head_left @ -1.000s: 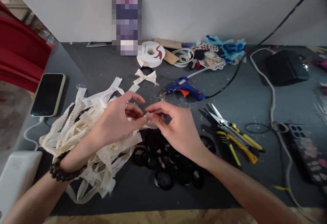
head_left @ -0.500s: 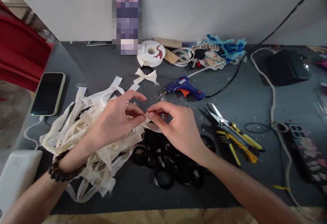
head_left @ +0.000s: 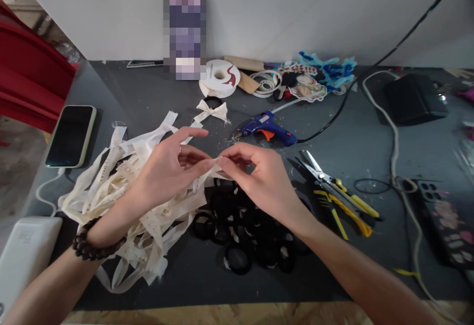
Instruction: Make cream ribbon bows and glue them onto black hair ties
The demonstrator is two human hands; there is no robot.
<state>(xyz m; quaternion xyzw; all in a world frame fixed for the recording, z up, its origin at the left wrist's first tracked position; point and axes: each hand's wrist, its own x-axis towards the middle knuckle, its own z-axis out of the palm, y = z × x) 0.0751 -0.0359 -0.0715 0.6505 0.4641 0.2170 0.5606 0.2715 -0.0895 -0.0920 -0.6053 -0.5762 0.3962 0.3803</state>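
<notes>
Pinching a thin, flat, cream fabric ribbon strip at the fingertips of the left hand and right hand, neither one nearer

A dark grey, smooth-topped table spans the view, its middle flecked with pale scraps. On its left side sprawls a tangled heap of cream and white fabric ribbons, creased and looped, with frayed ends and some printed lettering. Just right of it lies a pile of black, round, soft-looking elastic hair ties.

The left hand comes in over the heap, a bracelet of dark round beads at its wrist; the right hand comes in over the hair ties. Each closes its thumb and finger on the strip, while one left finger reaches out clear of it.

Metal scissors with yellow grips lie to the right of the right hand. Beyond that hand rests a blue plastic glue gun with an orange trigger, its nozzle turned left. Farther back, a white disc-shaped ribbon spool stands behind a black hair tie with a knotted cream bow.

Smallest is the held span of the strip: its long axis runs crosswise between the two nearly meeting sets of fingertips, then the cloth slants down, leftward and toward the wearer, under the left thumb. Against the matching heap, I cannot tell where its loose end is.
</notes>
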